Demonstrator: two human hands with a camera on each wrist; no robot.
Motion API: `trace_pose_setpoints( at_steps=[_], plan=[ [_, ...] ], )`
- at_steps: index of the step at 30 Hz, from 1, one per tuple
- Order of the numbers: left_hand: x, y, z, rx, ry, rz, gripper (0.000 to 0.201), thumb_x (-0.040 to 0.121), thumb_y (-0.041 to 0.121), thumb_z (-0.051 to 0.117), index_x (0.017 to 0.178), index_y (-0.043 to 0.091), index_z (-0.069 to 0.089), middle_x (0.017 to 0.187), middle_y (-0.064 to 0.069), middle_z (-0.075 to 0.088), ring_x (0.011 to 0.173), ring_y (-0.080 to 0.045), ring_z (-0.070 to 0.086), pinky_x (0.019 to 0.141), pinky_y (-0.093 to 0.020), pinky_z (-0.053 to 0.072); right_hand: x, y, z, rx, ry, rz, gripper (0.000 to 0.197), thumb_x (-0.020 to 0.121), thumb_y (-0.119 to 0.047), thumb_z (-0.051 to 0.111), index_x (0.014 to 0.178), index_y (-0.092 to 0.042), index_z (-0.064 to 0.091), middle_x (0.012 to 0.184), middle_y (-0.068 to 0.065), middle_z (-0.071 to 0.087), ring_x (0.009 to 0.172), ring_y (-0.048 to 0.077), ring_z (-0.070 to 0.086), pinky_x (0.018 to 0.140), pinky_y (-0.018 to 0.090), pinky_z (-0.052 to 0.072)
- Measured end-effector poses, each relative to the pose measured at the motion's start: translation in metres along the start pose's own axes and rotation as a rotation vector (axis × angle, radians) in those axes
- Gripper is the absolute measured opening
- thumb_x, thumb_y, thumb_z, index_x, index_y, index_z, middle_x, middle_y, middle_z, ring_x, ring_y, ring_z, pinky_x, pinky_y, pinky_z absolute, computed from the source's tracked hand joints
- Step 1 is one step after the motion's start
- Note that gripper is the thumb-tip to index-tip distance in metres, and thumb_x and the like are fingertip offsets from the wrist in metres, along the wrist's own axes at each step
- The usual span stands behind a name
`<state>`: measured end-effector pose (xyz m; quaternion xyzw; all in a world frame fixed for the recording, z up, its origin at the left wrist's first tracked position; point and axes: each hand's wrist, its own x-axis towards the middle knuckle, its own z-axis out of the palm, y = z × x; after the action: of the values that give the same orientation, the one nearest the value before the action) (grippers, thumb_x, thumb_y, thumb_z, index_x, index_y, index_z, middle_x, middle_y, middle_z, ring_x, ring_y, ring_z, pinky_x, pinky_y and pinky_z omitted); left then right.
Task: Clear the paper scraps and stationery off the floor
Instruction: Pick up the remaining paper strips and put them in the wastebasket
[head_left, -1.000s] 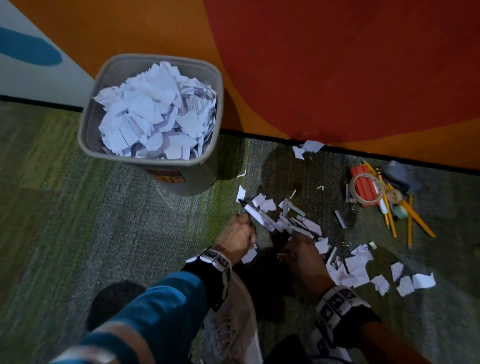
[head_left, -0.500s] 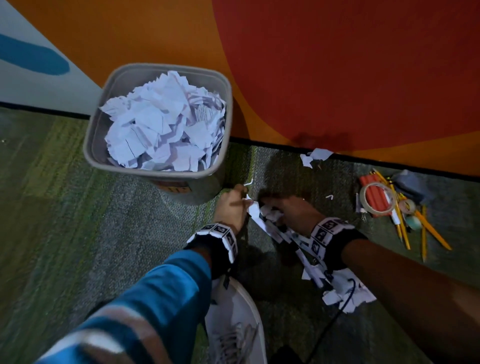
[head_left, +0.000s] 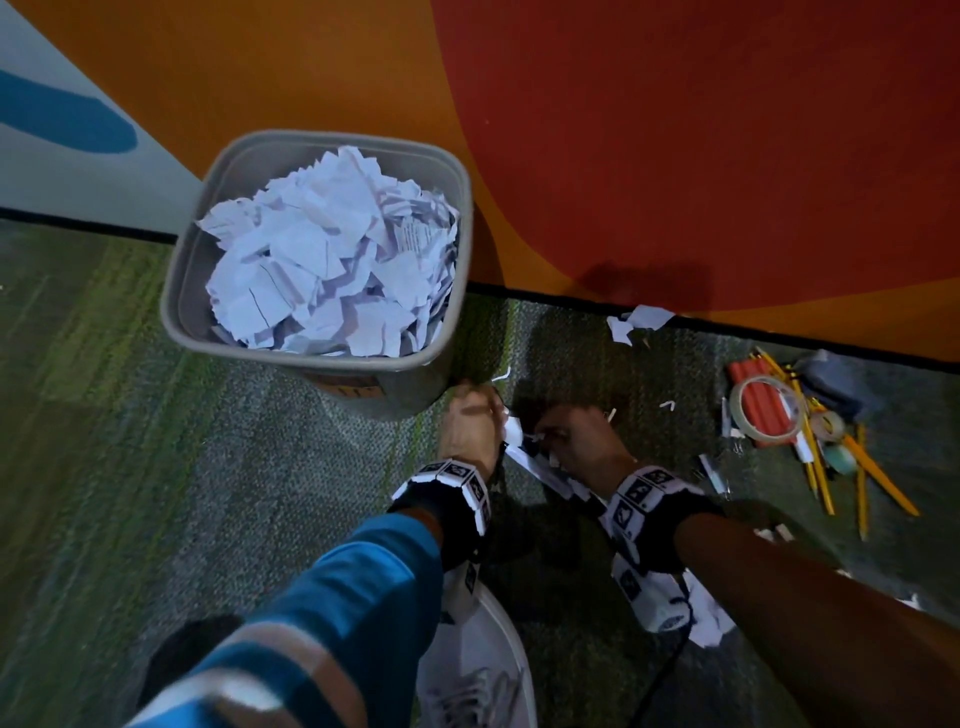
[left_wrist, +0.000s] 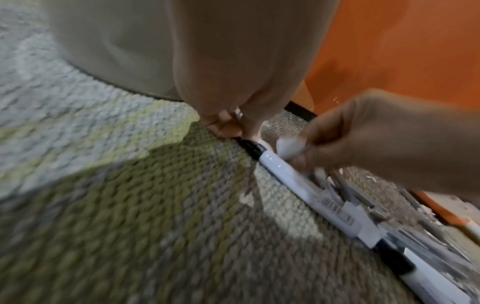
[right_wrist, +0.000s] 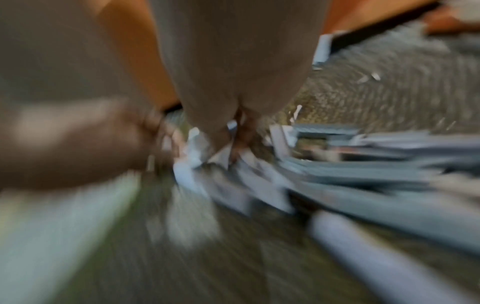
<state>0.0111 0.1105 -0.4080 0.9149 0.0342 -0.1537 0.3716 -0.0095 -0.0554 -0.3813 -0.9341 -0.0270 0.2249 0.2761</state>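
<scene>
Left hand (head_left: 470, 423) is low on the carpet (head_left: 182, 467) beside the bin (head_left: 322, 364), fingers curled, pinching the black end of a white marker (left_wrist: 306, 183) that lies on the floor; right hand (head_left: 579, 441) is just beside it, fingers curled around white paper scraps (left_wrist: 288, 149); more scraps and markers lie under the right forearm; the bin stands against the wall (head_left: 675, 156), filled with torn paper (head_left: 332, 260); two scraps (head_left: 636, 322) lie at the wall base; pencils (head_left: 872, 478), tape roll (head_left: 769, 408) and red item (head_left: 763, 402) lie well apart on the right.
</scene>
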Motion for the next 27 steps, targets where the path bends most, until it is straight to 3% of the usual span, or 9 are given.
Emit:
trace_pose_setpoints(
  at_steps=[2, 5, 9, 12, 17, 19, 21, 25, 27],
  plan=[
    [-0.003, 0.0, -0.004, -0.055, 0.037, 0.015, 0.022, 0.08, 0.003, 0.071, 0.099, 0.012, 0.067, 0.102, -0.012, 0.061, 0.09, -0.029, 0.059, 0.08, -0.033, 0.048, 0.005, -0.005, -0.007, 0.132, 0.087, 0.061, 0.015, 0.081, -0.005, 0.069, 0.093, -0.01, 0.078, 0.081, 0.01, 0.075, 0.075, 0.022, 0.07, 0.066, 0.024, 0.046],
    [-0.008, 0.001, -0.007, -0.03, 0.05, 0.041, 0.03, 0.086, 0.002, 0.068, 0.115, 0.007, 0.068, 0.119, -0.018, 0.059, 0.107, -0.033, 0.056, 0.089, -0.031, 0.042, 0.019, -0.017, -0.023, 0.233, 0.188, 0.073, 0.02, 0.077, -0.009, 0.074, 0.097, -0.009, 0.076, 0.084, 0.01, 0.075, 0.079, 0.019, 0.069, 0.068, 0.03, 0.051],
    [-0.009, -0.001, -0.006, -0.02, 0.034, 0.045, 0.017, 0.089, 0.003, 0.065, 0.105, 0.005, 0.072, 0.119, -0.019, 0.059, 0.111, -0.032, 0.054, 0.088, -0.026, 0.037, 0.049, -0.029, -0.028, 0.163, 0.124, 0.05, 0.029, 0.078, -0.01, 0.069, 0.106, -0.011, 0.071, 0.094, 0.015, 0.072, 0.089, 0.027, 0.068, 0.076, 0.04, 0.055],
    [-0.006, -0.005, -0.004, -0.065, 0.059, 0.042, 0.01, 0.082, 0.004, 0.072, 0.091, 0.006, 0.076, 0.101, -0.017, 0.063, 0.096, -0.031, 0.06, 0.077, -0.025, 0.037, 0.064, -0.035, -0.026, -0.008, 0.06, 0.065, 0.039, 0.082, -0.011, 0.065, 0.12, -0.012, 0.069, 0.109, 0.017, 0.072, 0.102, 0.032, 0.067, 0.086, 0.041, 0.055],
    [-0.002, -0.014, -0.002, -0.176, 0.094, 0.027, 0.002, 0.078, 0.01, 0.077, 0.079, 0.011, 0.077, 0.089, -0.007, 0.067, 0.078, -0.019, 0.061, 0.073, -0.024, 0.044, 0.075, -0.034, -0.011, -0.091, 0.025, 0.061, 0.011, 0.082, -0.017, 0.06, 0.077, -0.024, 0.068, 0.091, 0.011, 0.074, 0.088, 0.029, 0.07, 0.074, 0.029, 0.051],
    [0.0, -0.011, -0.004, -0.196, 0.09, 0.022, 0.005, 0.077, 0.007, 0.079, 0.08, 0.011, 0.078, 0.089, -0.006, 0.068, 0.076, -0.013, 0.058, 0.071, -0.016, 0.04, 0.075, -0.036, -0.011, -0.131, 0.01, 0.034, 0.018, 0.082, -0.015, 0.06, 0.088, -0.024, 0.074, 0.099, 0.011, 0.074, 0.093, 0.03, 0.07, 0.083, 0.035, 0.055],
    [0.003, -0.012, -0.006, -0.22, 0.075, 0.027, 0.006, 0.075, 0.006, 0.08, 0.079, 0.011, 0.079, 0.088, -0.006, 0.07, 0.075, -0.015, 0.061, 0.073, -0.022, 0.047, 0.075, -0.043, -0.013, -0.174, -0.01, 0.022, 0.023, 0.083, -0.01, 0.06, 0.099, -0.015, 0.076, 0.105, 0.015, 0.072, 0.097, 0.033, 0.068, 0.087, 0.04, 0.054],
    [-0.006, -0.012, -0.017, -0.344, 0.019, -0.043, 0.002, 0.08, 0.005, 0.077, 0.08, 0.007, 0.078, 0.078, 0.004, 0.067, 0.067, 0.003, 0.058, 0.066, -0.011, 0.044, 0.082, -0.053, -0.017, -0.052, 0.023, 0.118, 0.012, 0.088, -0.012, 0.06, 0.089, -0.003, 0.068, 0.094, 0.021, 0.068, 0.089, 0.036, 0.066, 0.075, 0.038, 0.05],
    [-0.017, -0.015, -0.023, -0.48, 0.022, -0.062, 0.011, 0.08, -0.001, 0.076, 0.074, 0.009, 0.076, 0.073, 0.006, 0.07, 0.066, 0.007, 0.061, 0.068, -0.016, 0.045, 0.08, -0.055, -0.025, 0.08, 0.055, 0.188, 0.024, 0.09, -0.018, 0.066, 0.075, 0.0, 0.063, 0.077, 0.02, 0.065, 0.069, 0.027, 0.062, 0.066, 0.034, 0.047]
  ],
)
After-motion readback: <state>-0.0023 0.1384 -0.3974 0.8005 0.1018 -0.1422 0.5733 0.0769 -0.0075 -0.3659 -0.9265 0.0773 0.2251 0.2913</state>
